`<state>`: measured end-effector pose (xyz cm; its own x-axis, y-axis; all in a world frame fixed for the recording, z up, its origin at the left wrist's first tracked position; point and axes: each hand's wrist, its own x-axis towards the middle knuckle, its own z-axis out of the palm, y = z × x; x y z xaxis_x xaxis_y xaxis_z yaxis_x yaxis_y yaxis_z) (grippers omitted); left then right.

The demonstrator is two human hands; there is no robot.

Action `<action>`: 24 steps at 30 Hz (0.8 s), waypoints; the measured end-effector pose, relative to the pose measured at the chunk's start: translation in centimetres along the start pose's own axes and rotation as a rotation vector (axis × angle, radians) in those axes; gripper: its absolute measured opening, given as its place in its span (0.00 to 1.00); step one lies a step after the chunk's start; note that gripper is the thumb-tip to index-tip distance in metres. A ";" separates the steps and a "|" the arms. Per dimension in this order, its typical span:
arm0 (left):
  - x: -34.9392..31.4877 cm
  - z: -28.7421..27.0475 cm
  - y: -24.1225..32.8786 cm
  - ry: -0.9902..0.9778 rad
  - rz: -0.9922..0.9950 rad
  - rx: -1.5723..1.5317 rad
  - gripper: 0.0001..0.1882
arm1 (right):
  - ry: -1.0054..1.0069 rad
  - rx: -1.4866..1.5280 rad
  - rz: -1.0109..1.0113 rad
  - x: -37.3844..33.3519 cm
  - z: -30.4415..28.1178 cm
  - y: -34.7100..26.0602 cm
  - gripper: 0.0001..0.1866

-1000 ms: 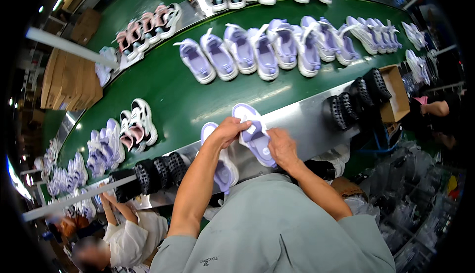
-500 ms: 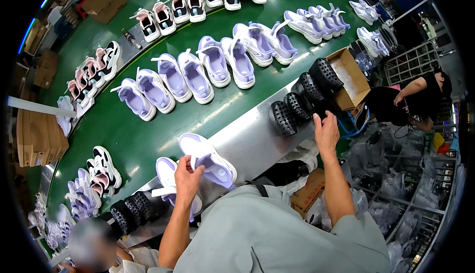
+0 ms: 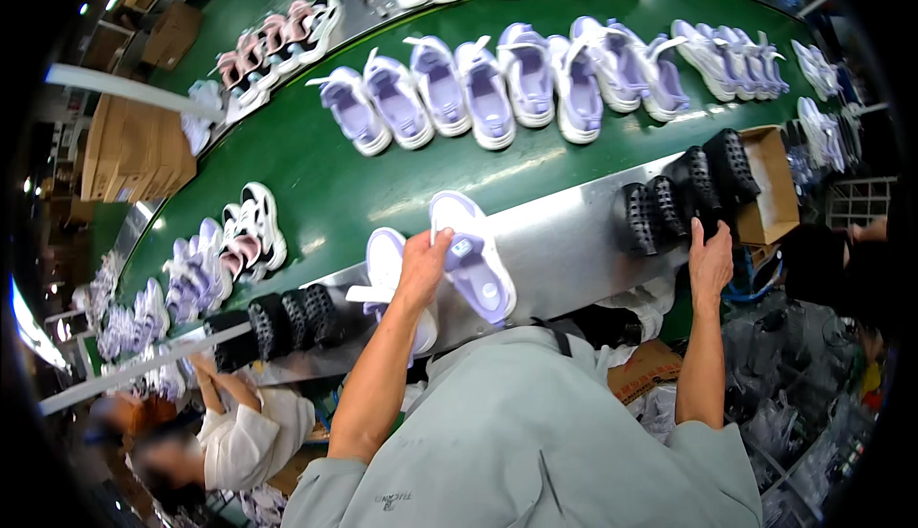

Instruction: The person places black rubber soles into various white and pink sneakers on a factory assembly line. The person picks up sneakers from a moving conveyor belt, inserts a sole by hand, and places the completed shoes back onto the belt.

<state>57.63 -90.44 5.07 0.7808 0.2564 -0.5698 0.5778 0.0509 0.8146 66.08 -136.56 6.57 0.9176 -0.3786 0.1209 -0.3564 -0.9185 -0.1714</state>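
My left hand (image 3: 422, 268) is closed on the upper side edge of a white and lavender sneaker (image 3: 481, 270), whose opening faces up at the near edge of the work surface. Just left of it, partly behind my left wrist, lies a second white and lavender sneaker (image 3: 384, 258) with a loose white strap. Over on the right, my right hand (image 3: 710, 262) has its thumb and fingers apart at the near end of a black bumpy block (image 3: 695, 182); whether they touch it is unclear. Similar black blocks (image 3: 639, 218) stand beside it on the metal ledge.
Beyond the metal ledge (image 3: 564, 227), a green conveyor (image 3: 296, 212) carries a row of lavender sneakers (image 3: 483, 98). An open cardboard box (image 3: 773, 184) adjoins the black blocks. More black blocks (image 3: 273, 325) sit at left, near a co-worker in a light top (image 3: 256, 432).
The whole view has swung, shifting the scene rightward and bringing a co-worker into sight at lower left. My left hand remains on the sneaker; my right hand remains near the black blocks.
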 end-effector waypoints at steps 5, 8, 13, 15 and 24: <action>-0.6 0.3 -0.1 -0.016 0.082 -0.051 0.14 | -0.004 -0.099 -0.035 4.4 0.8 0.2 0.36; -0.1 0.0 -0.6 -0.029 0.051 -0.069 0.15 | -0.106 -0.138 -0.023 5.4 -0.1 -0.2 0.36; -0.4 0.9 0.4 -0.030 0.040 -0.054 0.15 | -0.039 -0.279 -0.165 6.9 2.1 2.5 0.31; 0.1 0.1 -1.0 -0.034 0.099 -0.062 0.15 | 0.053 -0.219 -0.210 6.3 -0.5 0.4 0.29; 2.2 0.4 -2.3 -0.062 0.166 0.081 0.17 | -0.972 0.378 -0.557 -14.4 -8.1 -15.9 0.29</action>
<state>58.06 -90.40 1.89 0.8788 0.1947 -0.4357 0.4549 -0.0654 0.8881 57.06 -117.41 15.51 0.7370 0.4590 -0.4961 0.0602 -0.7757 -0.6282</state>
